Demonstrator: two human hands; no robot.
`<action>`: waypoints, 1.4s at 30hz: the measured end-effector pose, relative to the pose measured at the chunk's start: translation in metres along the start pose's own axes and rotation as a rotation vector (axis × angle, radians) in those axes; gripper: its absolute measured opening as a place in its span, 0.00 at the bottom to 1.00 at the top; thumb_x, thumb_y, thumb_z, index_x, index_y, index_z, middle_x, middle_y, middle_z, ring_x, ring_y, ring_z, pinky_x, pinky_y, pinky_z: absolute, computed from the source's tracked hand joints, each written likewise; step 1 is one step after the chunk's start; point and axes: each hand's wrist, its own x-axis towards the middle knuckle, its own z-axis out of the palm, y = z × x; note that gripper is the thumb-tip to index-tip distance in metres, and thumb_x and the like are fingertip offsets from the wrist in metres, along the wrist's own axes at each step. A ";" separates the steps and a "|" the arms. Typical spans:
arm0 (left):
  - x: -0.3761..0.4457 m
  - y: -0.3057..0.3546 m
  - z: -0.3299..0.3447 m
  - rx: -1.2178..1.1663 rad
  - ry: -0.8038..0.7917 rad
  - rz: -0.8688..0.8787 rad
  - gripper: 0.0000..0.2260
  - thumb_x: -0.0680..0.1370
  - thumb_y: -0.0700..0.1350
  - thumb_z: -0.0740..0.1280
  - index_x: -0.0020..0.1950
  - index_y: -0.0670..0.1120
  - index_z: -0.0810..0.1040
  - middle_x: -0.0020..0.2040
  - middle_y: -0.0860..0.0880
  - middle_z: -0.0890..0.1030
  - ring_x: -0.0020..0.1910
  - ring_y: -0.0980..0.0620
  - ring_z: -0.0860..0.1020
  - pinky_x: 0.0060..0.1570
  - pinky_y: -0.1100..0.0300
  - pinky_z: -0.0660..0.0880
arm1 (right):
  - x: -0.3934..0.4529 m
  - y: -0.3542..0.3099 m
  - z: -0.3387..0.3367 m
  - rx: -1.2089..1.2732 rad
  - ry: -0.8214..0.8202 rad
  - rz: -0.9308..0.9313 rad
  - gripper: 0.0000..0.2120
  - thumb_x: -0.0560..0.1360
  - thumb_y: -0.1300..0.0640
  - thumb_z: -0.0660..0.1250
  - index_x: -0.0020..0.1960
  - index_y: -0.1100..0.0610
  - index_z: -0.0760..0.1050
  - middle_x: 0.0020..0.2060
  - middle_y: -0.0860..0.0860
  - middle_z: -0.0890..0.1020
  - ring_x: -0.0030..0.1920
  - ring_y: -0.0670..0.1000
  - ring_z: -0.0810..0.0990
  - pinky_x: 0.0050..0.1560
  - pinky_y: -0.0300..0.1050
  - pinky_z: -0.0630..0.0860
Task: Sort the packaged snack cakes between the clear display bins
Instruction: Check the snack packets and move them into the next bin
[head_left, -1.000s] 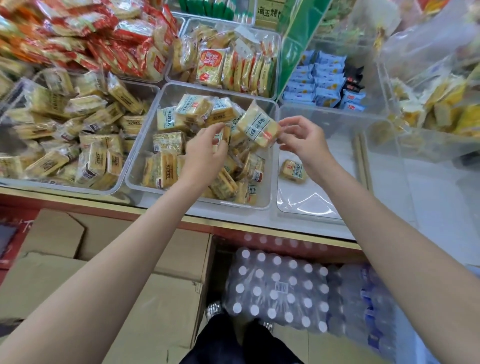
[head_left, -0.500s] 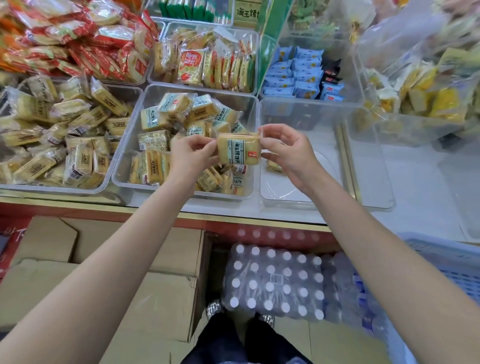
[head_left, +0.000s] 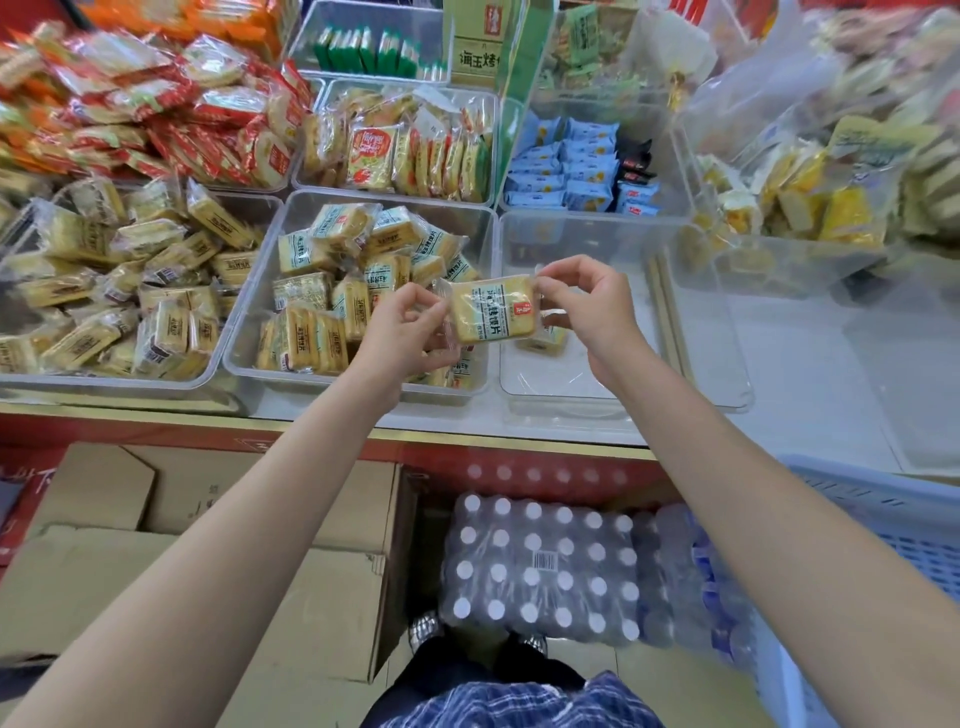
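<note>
A yellow snack cake pack (head_left: 491, 310) with a red label is held flat between both hands, above the divide between two clear bins. My left hand (head_left: 408, 332) pinches its left wrapper edge and my right hand (head_left: 587, 301) pinches its right edge. The middle clear bin (head_left: 249, 332) under the left hand is heaped with several like packs. The clear bin to the right (head_left: 550, 234) holds one single pack (head_left: 543, 342), partly hidden behind the held one.
More bins crowd the counter: yellow packs at left (head_left: 104, 291), red-wrapped snacks (head_left: 171, 104) behind, blue packs (head_left: 571, 166) at back right. An upturned clear bin (head_left: 779, 270) lies at right. Below stand cardboard boxes (head_left: 156, 571), a shrink-wrapped bottle case (head_left: 540, 566) and a blue crate (head_left: 883, 519).
The pack passed from my right hand alone above the middle bin to a two-handed hold; my left hand came up and took its left edge. It now lies flat, label up.
</note>
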 end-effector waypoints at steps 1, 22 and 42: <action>-0.001 0.001 0.002 -0.029 -0.008 -0.008 0.08 0.80 0.41 0.62 0.41 0.44 0.70 0.45 0.44 0.79 0.40 0.49 0.80 0.38 0.56 0.82 | 0.001 0.000 -0.003 -0.008 0.026 0.000 0.08 0.75 0.66 0.67 0.40 0.56 0.75 0.39 0.53 0.79 0.36 0.50 0.79 0.35 0.41 0.77; -0.007 -0.012 -0.017 0.060 0.004 -0.078 0.17 0.76 0.33 0.67 0.62 0.46 0.71 0.58 0.43 0.77 0.52 0.47 0.79 0.50 0.58 0.79 | 0.010 0.028 -0.011 0.030 0.038 0.240 0.10 0.71 0.69 0.71 0.40 0.58 0.72 0.40 0.56 0.82 0.40 0.54 0.84 0.48 0.46 0.81; 0.036 -0.049 -0.061 1.125 0.315 0.144 0.22 0.76 0.39 0.64 0.71 0.47 0.68 0.73 0.40 0.61 0.71 0.38 0.57 0.68 0.44 0.58 | 0.055 0.036 0.042 -0.612 -0.217 -0.129 0.13 0.76 0.62 0.65 0.60 0.59 0.75 0.56 0.52 0.78 0.48 0.48 0.76 0.44 0.33 0.71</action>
